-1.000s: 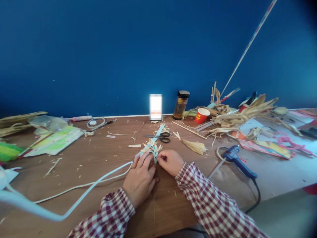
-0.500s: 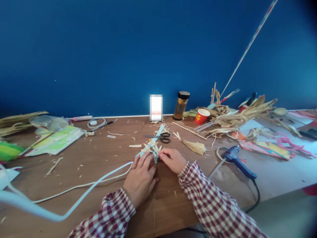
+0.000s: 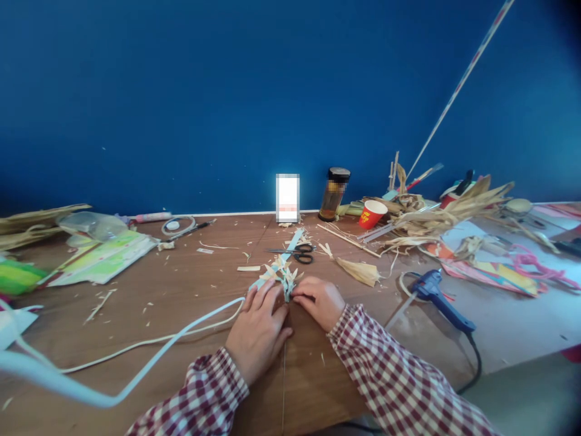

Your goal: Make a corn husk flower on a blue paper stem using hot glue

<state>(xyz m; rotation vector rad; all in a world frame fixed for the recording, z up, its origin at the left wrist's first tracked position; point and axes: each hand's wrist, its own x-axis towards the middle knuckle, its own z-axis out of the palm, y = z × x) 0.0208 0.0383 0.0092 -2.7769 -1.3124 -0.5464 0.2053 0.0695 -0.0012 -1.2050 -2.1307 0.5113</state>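
**Husk-and-strip piece pinned flat between two hands**

The husk-and-strip piece [image 3: 285, 275], a light blue strip with pale dried husk bits fixed along it, lies on the wooden table [image 3: 181, 290] just in front of the black scissors [image 3: 295, 253], running toward them at a slant. The left hand [image 3: 258, 330] lies palm down with its fingers spread narrowly and flat over the near end of the piece, which looks like a way of keeping the strip from sliding. The right hand [image 3: 320, 300], on the other side of the piece, has its fingertips curled in and pinched on a small husk bit at the near end, pressing it against the strip.

A white cable [image 3: 149, 357] curves across the table up to the left hand. The blue glue gun [image 3: 438, 297] lies on its side well to the right of the piece, within reach of the right hand. A loose husk bundle [image 3: 358, 269] rests between the piece and the glue gun.

Exactly what the right fingertips grip is hidden under the fingers. The near end of the piece is covered by both hands, and whether glue is on it cannot be told. The husk bits are too small to make out singly.
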